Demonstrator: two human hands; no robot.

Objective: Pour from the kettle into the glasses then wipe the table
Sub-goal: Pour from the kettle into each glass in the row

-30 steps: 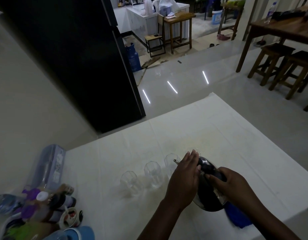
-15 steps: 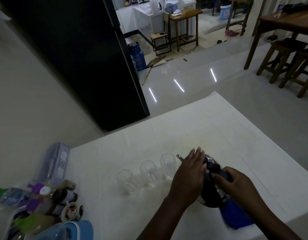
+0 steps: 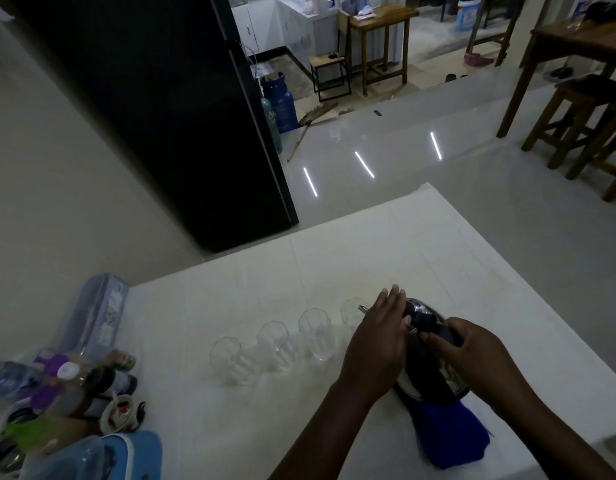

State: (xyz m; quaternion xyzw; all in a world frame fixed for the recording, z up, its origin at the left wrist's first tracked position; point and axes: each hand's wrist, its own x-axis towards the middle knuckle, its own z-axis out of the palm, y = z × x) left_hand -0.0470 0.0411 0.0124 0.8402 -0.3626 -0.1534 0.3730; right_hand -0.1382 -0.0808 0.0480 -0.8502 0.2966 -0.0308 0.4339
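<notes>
A tall black refrigerator [image 3: 154, 116] fills the upper left, standing on the pale glossy floor beyond the far edge of the white table [image 3: 334, 258]. On the table's right side stands the kettle [image 3: 427, 375], dark and shiny, tilted with its spout toward the nearest glass, its base over a blue cloth [image 3: 451, 438] that lies crumpled near the table's front edge. The right hand [image 3: 472, 355] is closed around the kettle's dark handle, fingers wrapped over it. The left hand [image 3: 375, 341] lies flat against the kettle's left side and lid, fingers stretched out and together, pressing rather than clasping. Left of the kettle four clear glasses [image 3: 275, 341] stand upright in a slanting row, each just beside the next; the one closest to the spout is partly hidden by the left hand. At the table's left corner a clutter of bottles and containers [image 3: 64, 393] is crowded together.
</notes>
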